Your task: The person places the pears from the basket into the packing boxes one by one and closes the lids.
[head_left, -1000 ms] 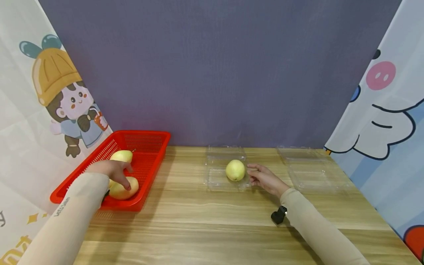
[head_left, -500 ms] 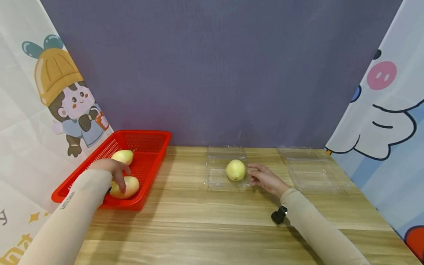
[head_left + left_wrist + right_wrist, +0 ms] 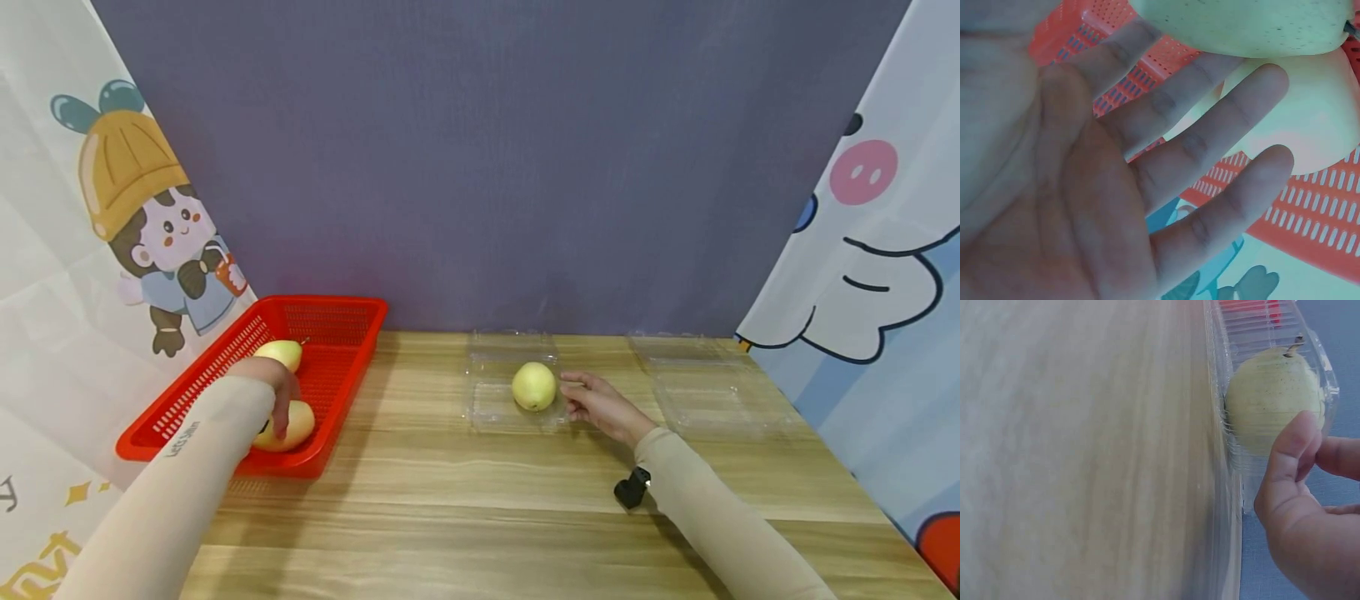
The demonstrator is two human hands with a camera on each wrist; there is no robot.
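Red basket: the red, slotted plastic basket (image 3: pixel 327 375) holds a pale-yellow, rounded pear (image 3: pixel 301 425) at its near end and a second pale-yellow pear (image 3: pixel 279 352) behind, its walls presumably stopping them rolling.
Left hand: the bare left hand (image 3: pixel 276 383) reaches down among these pears, fingers spread, wrapped round nothing; whether they touch, I can't tell.
Clear box: a third yellowish pear (image 3: pixel 534 387) sits toward the right side of a transparent, rectangular plastic box (image 3: pixel 491 400).
Right hand: the bare right hand (image 3: pixel 602 407) pinches that box's right edge between thumb and finger, likely steadying such light plastic.
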